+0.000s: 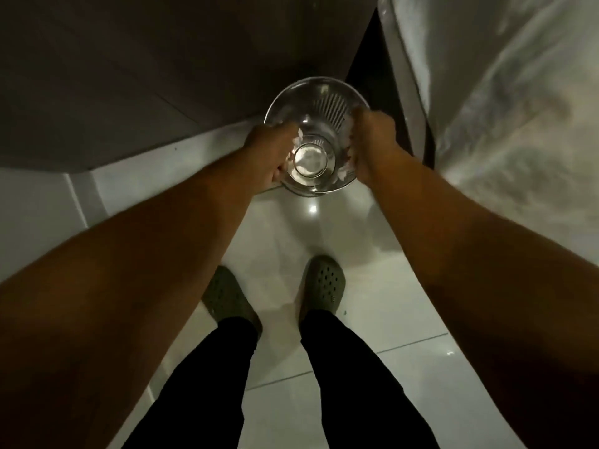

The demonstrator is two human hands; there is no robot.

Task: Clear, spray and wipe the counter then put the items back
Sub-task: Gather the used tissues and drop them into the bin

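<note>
Looking straight down through the head camera, I see a clear glass bowl point(316, 137) held up in front of the body, above the floor, with its mouth towards me and its round base showing near the lower middle. My left hand point(275, 153) clasps the bowl's left wall and my right hand point(372, 147) clasps its right wall, so both hands are closed on the glass from opposite sides. Most of the fingers curl round the far side of the bowl and I only catch pale, distorted glimpses of them through the glass; I cannot tell how many touch it. A ribbed patch shows through the upper part of the bowl, and I cannot make out what it belongs to. Below, two dark green clogs point(324, 283) stand on glossy white floor tiles point(372, 319); the left clog is partly hidden behind my forearm and black trouser legs point(350, 384). A dark cabinet front point(146, 76) fills the upper left, too dim to show detail. A shiny silver surface point(502, 108) runs down the right edge, cut off by the frame and blurred.
</note>
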